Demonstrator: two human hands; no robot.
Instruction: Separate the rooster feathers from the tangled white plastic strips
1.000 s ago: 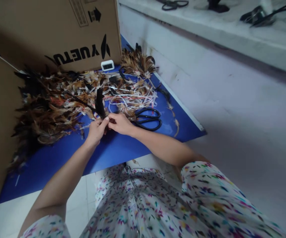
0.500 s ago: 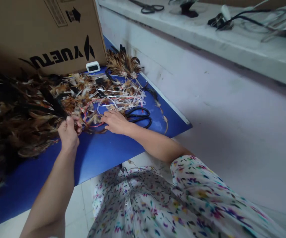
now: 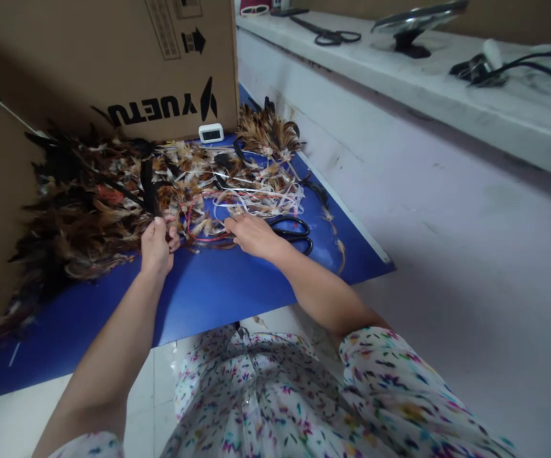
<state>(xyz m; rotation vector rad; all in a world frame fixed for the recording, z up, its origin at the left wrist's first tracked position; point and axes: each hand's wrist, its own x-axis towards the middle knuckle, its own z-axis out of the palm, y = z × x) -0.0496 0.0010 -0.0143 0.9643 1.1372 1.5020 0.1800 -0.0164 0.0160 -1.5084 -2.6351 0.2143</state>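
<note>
I use the black-handled scissors (image 3: 289,233) as reference for all positions. On their near side runs the front border of the blue tabletop (image 3: 218,286). Just left of the scissors rests my right hand (image 3: 252,234), palm down, its fingers bent low; I cannot tell whether the tips pinch anything. A red strand (image 3: 213,239) runs leftward from near those fingertips. Well left of the scissors, my left hand (image 3: 157,245) is clenched around the lower ends of some dark feathers (image 3: 147,184), whose vanes point up and away.

Handling: I rate the dark feathers as very light, so weight should give little grip feedback. The shafts are probably stiff and springy; the vanes are likely soft and easily split. The correct hold is at the bare quill ends, vanes left free. Smooth quills may roll or slip, so I advise even, moderate pressure. The red strand looks thin and limp; I would take it near an end.

Beyond the scissors lie loose pale ribbons (image 3: 280,194); beyond and left spreads a brown feather pile (image 3: 98,222). Farther beyond stand a white digital clock (image 3: 211,133) and a cardboard box (image 3: 170,83).
</note>
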